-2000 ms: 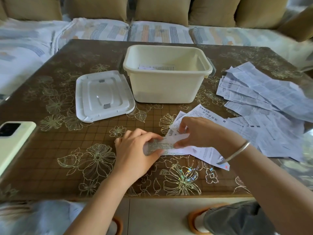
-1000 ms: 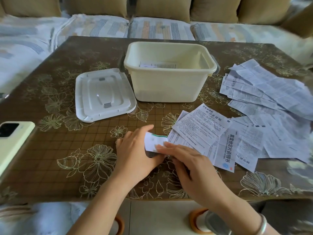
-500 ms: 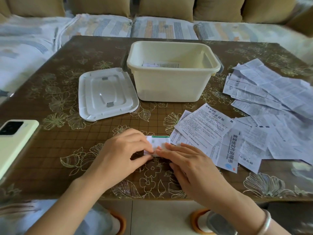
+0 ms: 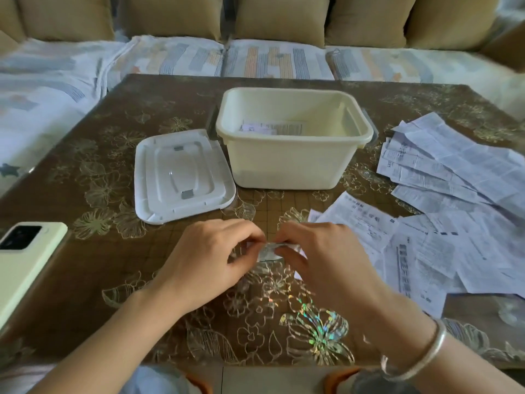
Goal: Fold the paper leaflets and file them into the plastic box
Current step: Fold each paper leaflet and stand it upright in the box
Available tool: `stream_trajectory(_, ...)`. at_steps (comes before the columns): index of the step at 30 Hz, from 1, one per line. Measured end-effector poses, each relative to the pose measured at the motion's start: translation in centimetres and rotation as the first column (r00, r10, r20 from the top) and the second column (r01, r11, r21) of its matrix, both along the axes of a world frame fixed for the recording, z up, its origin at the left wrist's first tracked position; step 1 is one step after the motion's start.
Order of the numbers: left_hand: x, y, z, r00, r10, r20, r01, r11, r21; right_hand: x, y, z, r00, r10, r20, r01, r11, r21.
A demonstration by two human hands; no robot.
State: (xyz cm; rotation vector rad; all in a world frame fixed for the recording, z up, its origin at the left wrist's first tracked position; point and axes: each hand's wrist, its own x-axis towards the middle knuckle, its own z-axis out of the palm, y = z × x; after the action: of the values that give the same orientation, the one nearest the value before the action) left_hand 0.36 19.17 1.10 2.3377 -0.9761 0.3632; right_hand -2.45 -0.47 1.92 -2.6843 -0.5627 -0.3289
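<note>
Both hands, left and right, pinch a small folded leaflet.

The box is cream. Left of it, the lid is white with grey patches. Farther left, the phone is pale yellow-green with a black camera block. Right of the box, leaflets are white with dark print. The desk is brown with a grid and gold-outlined flowers, some glinting rainbow. Behind the box, cushions are tan and the cover is pale, striped grey, orange and blue.
</note>
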Motion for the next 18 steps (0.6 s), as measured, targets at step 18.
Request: stream_trajectory(18,17.1,-3.8,10.4,0.943,0.304,-0.139,-0.281,0.946,0.163,21.2,-4.7,8.8,0.964,-0.219,-0.147,0.207,0.974,-0.091)
